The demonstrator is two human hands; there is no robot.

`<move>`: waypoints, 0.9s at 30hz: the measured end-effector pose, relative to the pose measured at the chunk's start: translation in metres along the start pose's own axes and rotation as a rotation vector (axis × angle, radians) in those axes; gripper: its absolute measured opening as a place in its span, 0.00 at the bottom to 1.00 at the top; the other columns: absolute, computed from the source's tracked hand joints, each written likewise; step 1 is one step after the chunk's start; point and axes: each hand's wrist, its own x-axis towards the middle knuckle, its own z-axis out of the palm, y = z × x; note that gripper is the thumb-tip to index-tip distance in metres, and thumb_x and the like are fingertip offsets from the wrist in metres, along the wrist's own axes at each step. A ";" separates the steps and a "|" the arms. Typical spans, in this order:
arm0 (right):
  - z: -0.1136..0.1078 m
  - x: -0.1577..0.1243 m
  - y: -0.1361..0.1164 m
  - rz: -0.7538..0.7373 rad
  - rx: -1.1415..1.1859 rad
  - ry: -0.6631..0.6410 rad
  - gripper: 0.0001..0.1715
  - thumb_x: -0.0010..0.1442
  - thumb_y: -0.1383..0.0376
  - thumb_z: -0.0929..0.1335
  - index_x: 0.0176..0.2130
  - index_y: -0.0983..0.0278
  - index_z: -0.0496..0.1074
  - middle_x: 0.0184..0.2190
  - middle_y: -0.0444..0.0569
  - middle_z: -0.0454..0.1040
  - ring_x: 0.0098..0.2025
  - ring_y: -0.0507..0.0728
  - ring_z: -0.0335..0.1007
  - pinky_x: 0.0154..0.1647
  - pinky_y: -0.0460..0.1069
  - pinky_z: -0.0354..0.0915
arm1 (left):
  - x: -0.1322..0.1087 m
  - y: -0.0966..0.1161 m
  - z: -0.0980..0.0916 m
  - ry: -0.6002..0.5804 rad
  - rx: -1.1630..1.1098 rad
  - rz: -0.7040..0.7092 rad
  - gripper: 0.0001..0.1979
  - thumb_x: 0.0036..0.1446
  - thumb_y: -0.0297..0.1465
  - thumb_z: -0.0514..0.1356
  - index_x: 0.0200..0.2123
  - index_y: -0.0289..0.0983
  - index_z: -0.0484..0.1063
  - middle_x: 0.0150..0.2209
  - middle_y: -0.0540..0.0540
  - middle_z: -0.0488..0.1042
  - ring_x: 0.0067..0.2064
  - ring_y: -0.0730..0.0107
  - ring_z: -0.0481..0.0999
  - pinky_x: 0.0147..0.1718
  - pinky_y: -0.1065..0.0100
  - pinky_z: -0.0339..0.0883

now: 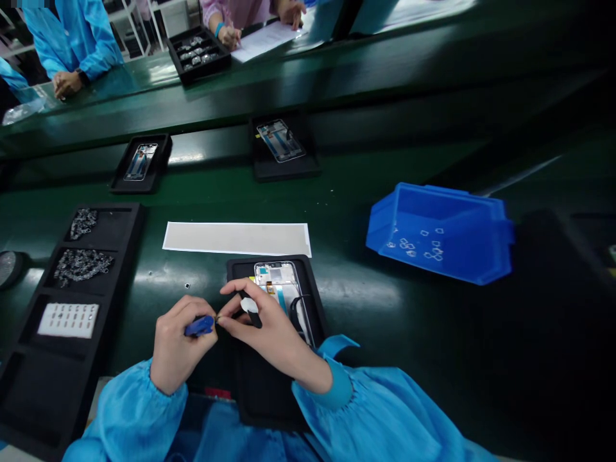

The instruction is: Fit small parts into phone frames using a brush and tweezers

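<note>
My left hand (180, 343) is closed around a small blue tool (199, 326), whose tip is hidden by the fingers. My right hand (274, 337) meets it, thumb and a finger pinched together on something too small to make out. A dark piece with a white patch (249, 305) shows between the right hand's fingers. Beneath and behind that hand lies an opened phone body (287, 292) with its inner parts bare, in a black tray (269, 401). The right forearm and hand cover part of both.
At left, a black compartment tray (91, 359) holds heaps of small parts and a white card (68, 320). A pale strip (235, 239) lies ahead; a blue bin (452, 224) with small frames stands right. Two trayed phone bodies (141, 162) (282, 141) sit farther back. Co-workers' hands rest across the bench.
</note>
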 end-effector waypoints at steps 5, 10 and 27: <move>0.000 -0.001 -0.001 -0.044 -0.025 0.004 0.17 0.56 0.65 0.70 0.46 0.59 0.66 0.32 0.43 0.76 0.34 0.55 0.73 0.35 0.49 0.65 | 0.003 0.001 0.001 -0.003 -0.051 -0.067 0.07 0.52 0.22 0.57 0.26 0.39 0.69 0.28 0.52 0.74 0.23 0.78 0.67 0.24 0.74 0.64; -0.001 -0.002 -0.003 -0.046 -0.027 -0.024 0.17 0.57 0.66 0.70 0.47 0.59 0.66 0.32 0.43 0.74 0.33 0.54 0.72 0.35 0.49 0.67 | 0.005 -0.003 0.000 -0.057 -0.160 -0.201 0.05 0.52 0.25 0.57 0.25 0.38 0.70 0.26 0.51 0.72 0.20 0.78 0.62 0.20 0.74 0.59; -0.015 -0.002 0.003 -0.009 0.001 0.074 0.18 0.58 0.59 0.72 0.47 0.59 0.66 0.32 0.44 0.76 0.34 0.55 0.74 0.36 0.51 0.72 | 0.005 -0.038 -0.010 -0.040 -0.557 -0.799 0.19 0.48 0.45 0.65 0.31 0.36 0.69 0.26 0.52 0.69 0.16 0.86 0.50 0.14 0.76 0.42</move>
